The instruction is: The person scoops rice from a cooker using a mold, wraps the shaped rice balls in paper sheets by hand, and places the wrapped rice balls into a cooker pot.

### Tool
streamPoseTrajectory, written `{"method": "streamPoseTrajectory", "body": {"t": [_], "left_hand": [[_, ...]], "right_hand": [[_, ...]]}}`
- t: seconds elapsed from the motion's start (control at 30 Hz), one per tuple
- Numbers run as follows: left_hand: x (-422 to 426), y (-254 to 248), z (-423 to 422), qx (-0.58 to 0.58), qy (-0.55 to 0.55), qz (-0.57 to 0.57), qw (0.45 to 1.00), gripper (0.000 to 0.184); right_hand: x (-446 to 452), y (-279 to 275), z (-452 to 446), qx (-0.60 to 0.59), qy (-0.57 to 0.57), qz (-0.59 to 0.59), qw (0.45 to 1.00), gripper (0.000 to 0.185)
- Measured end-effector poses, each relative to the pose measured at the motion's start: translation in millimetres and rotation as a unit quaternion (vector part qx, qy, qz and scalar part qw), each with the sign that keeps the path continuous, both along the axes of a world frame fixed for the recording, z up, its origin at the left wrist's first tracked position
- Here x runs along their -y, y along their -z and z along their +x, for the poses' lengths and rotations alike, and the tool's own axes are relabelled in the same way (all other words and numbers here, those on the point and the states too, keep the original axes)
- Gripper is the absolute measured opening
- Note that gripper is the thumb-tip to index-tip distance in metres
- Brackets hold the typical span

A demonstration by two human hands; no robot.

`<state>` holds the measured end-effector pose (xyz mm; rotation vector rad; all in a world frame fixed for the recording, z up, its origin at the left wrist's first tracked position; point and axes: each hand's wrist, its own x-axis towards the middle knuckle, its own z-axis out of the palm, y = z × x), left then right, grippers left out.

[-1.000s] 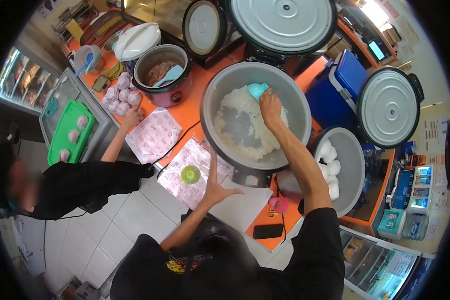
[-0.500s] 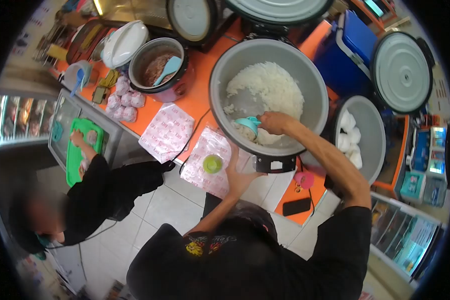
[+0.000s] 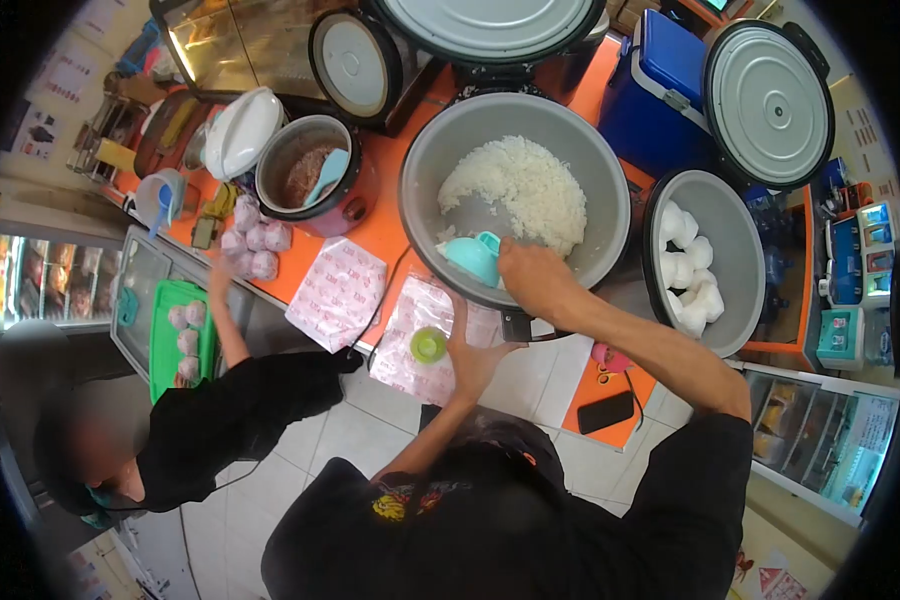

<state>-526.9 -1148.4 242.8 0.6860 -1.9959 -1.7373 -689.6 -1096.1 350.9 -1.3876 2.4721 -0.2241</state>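
My right hand (image 3: 542,285) is closed on a turquoise scoop (image 3: 472,258), a cup with a handle, just inside the near rim of a large rice pot (image 3: 417,200). The scoop's rounded outside faces up, so its contents are hidden. White rice (image 3: 540,195) lies in the pot, with a bare patch at the near left. My left hand (image 3: 473,360) has its fingers stretched out and thumb spread, at the right side of a printed wrapping sheet (image 3: 395,365). On that sheet, left of the hand, sits a small green cup (image 3: 428,345).
A smaller pot (image 3: 348,205) holds brownish food and a spatula. Wrapped bundles (image 3: 255,238) stand left of more wrapping sheets (image 3: 338,285). A bin (image 3: 745,290) contains white bundles. A phone (image 3: 606,411) lies at right. At left, a co-worker's hand (image 3: 220,275) is between the bundles and a green tray (image 3: 162,345).
My right hand has drawn the scoop out of the rice to the near rim and turned it. My left hand stays beside the cup. The co-worker's hand has moved from the tray toward the bundles.
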Motion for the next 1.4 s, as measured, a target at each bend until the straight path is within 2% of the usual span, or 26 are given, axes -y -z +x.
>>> {"method": "streamPoseTrajectory", "body": {"t": [0.07, 0.17, 0.2, 0.23, 0.27, 0.33, 0.37, 0.43, 0.5, 0.6, 0.67, 0.73, 0.83, 0.87, 0.9, 0.93, 1.03, 1.07, 1.13, 1.2, 1.23, 1.27, 1.3, 1.33, 1.37, 1.4], "left_hand": [[1.6, -7.0, -2.8, -0.009, 0.006, -0.008, 1.0, 0.12], [-2.0, -12.7, -0.7, -0.003, 0.012, -0.04, 0.999, 0.12], [-1.5, -10.5, 2.2, 0.001, 0.009, -0.054, 0.999, 0.12], [2.5, -1.5, 6.7, -0.012, 0.021, -0.083, 0.996, 0.115], [6.8, 4.8, 12.1, -0.038, 0.019, -0.079, 0.996, 0.111], [4.8, 9.1, 25.0, -0.084, 0.013, -0.064, 0.994, 0.103], [-3.6, 18.7, 35.1, -0.077, 0.004, -0.062, 0.995, 0.085], [-10.0, 80.5, 63.7, 0.016, 0.147, -0.087, 0.985, 0.073], [-34.6, 131.1, 85.3, 0.099, 0.284, -0.144, 0.943, 0.059], [-85.6, 214.8, 121.9, 0.121, 0.367, -0.376, 0.842, 0.068], [-105.0, 234.2, 132.5, 0.164, 0.384, -0.446, 0.792, 0.074], [-113.1, 241.7, 131.7, 0.146, 0.324, -0.528, 0.771, 0.081], [-109.1, 228.2, 121.5, 0.155, 0.298, -0.413, 0.847, 0.093], [-107.0, 227.5, 121.6, 0.167, 0.296, -0.418, 0.843, 0.097], [-105.3, 226.9, 121.0, 0.178, 0.292, -0.422, 0.84, 0.101], [-105.1, 226.9, 120.7, 0.191, 0.286, -0.426, 0.837, 0.105], [-103.5, 233.3, 119.7, 0.187, 0.285, -0.41, 0.846, 0.115], [-104.8, 235.5, 120.3, 0.186, 0.285, -0.403, 0.85, 0.116], [-109.5, 235.3, 126.3, 0.21, 0.299, -0.39, 0.845, 0.119], [-106.3, 243.4, 124.7, 0.201, 0.29, -0.389, 0.851, 0.122], [-111.4, 252.2, 123.7, 0.155, 0.263, -0.333, 0.892, 0.123], [-114.7, 278.0, 126.9, 0.149, 0.25, -0.34, 0.894, 0.125], [-117.9, 276.1, 126.5, 0.144, 0.241, -0.38, 0.881, 0.129], [-116.6, 276.6, 119.2, 0.174, 0.253, -0.303, 0.902, 0.134], [-118.8, 280.8, 114.6, 0.199, 0.234, -0.377, 0.873, 0.138], [-122.0, 277.4, 111.6, 0.238, 0.238, -0.413, 0.846, 0.14]], "right_hand": [[2.4, 7.6, 1.5, -0.002, 0.024, -0.069, 0.997, 0.015], [16.5, 48.8, -37.0, 0.148, 0.033, -0.035, 0.988, 0.025], [10.5, 52.3, -42.0, 0.289, 0.09, -0.074, 0.95, 0.028], [6.2, 49.2, -48.6, 0.421, 0.137, -0.114, 0.89, 0.031], [2.1, 47.4, -53.6, 0.544, 0.177, -0.15, 0.806, 0.034], [-18.4, 13.8, -48.2, 0.532, 0.188, -0.209, 0.799, 0.039], [-33.2, -2.4, -42.7, 0.534, 0.195, -0.24, 0.787, 0.038], [-67.9, -34.1, -17.2, 0.519, 0.219, -0.296, 0.772, 0.036], [-109.7, -47.7, 13.4, 0.508, 0.221, -0.327, 0.766, 0.034], [-175.1, -29.8, 75.3, 0.526, 0.255, -0.341, 0.736, 0.031], [-219.7, 0.2, 127.5, 0.561, 0.308, -0.329, 0.694, 0.029], [-254.0, 36.6, 176.2, 0.589, 0.386, -0.295, 0.646, 0.029], [-278.2, 104.1, 218.6, 0.503, 0.428, -0.22, 0.718, 0.033], [-276.7, 141.7, 225.9, 0.327, 0.423, -0.238, 0.811, 0.038], [-268.4, 185.4, 229.5, 0.138, 0.399, -0.247, 0.872, 0.046], [-258.3, 216.8, 230.7, -0.056, 0.358, -0.247, 0.899, 0.055], [-204.0, 254.4, 232.9, -0.064, 0.376, 0.037, 0.924, 0.074], [-204.2, 294.3, 243.1, -0.143, 0.282, 0.04, 0.948, 0.08], [-215.7, 304.4, 243.0, -0.15, 0.238, 0.09, 0.955, 0.078], [-227.5, 302.6, 226.9, -0.102, 0.215, 0.115, 0.964, 0.07], [-233.2, 311.8, 222.3, -0.019, 0.257, -0.009, 0.966, 0.066], [-232.9, 321.3, 220.2, 0.083, 0.273, -0.123, 0.951, 0.061], [-233.1, 313.1, 220.4, 0.233, 0.34, -0.206, 0.887, 0.056], [-228.1, 309.5, 218.9, 0.123, 0.275, -0.141, 0.943, 0.059], [-220.7, 302.9, 217.4, 0.107, 0.279, -0.025, 0.954, 0.065], [-213.7, 283.2, 214.4, 0.14, 0.276, 0.062, 0.949, 0.072]]}}
